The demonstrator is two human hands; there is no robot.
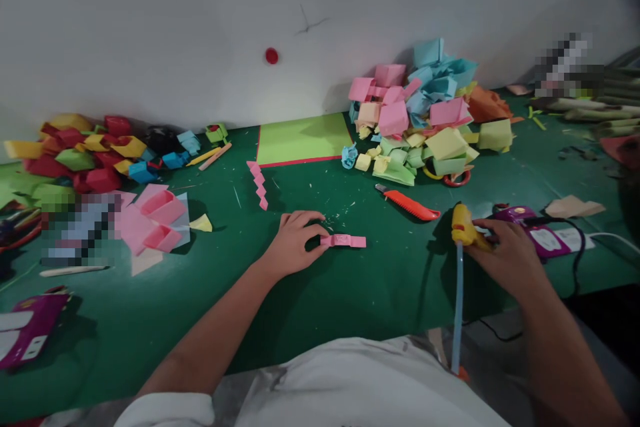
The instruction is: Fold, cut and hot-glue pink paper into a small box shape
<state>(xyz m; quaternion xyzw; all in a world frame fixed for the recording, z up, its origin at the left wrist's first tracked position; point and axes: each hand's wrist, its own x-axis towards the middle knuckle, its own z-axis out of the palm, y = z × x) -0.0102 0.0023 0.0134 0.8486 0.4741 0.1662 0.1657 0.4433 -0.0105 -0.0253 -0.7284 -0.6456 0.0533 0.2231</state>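
My left hand pinches one end of a folded pink paper strip lying on the green table. In my right hand is a yellow glue gun, its handle mostly hidden by the fingers. A long translucent glue stick hangs from the gun toward the table's front edge. Between the hands, farther back, rests an orange utility knife. A second pink folded strip, zigzag in shape, lies beyond my left hand.
Colourful folded paper pieces pile up at the back right and left. A lime-green sheet lies by the wall. Pink paper pieces are at left. Purple packets sit at both sides. A cable runs beside my right hand.
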